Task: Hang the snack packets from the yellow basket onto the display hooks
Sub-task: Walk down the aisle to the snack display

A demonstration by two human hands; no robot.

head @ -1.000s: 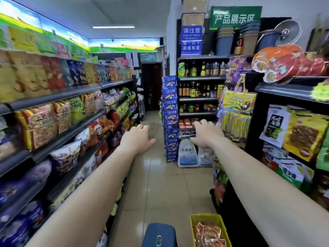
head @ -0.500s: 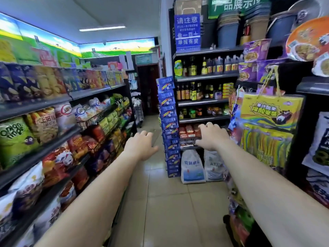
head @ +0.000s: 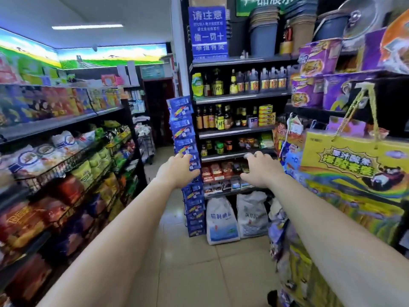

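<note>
With our left hand [head: 177, 171] and right hand [head: 261, 171] both held out empty, fingers loosely apart, and the basket and packets out of view, we should first find the basket, then pinch one packet by its top edge.

Taken from head height through one wide-angle lens, facing forward and a little downward along the aisle floor [head: 199, 273], near the left forearm [head: 115, 240] and right forearm [head: 321, 229], farther from the end shelf [head: 234, 132].

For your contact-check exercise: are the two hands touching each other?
Apart. The head view shows shelves in the wide gap between left hand and right hand.
</note>
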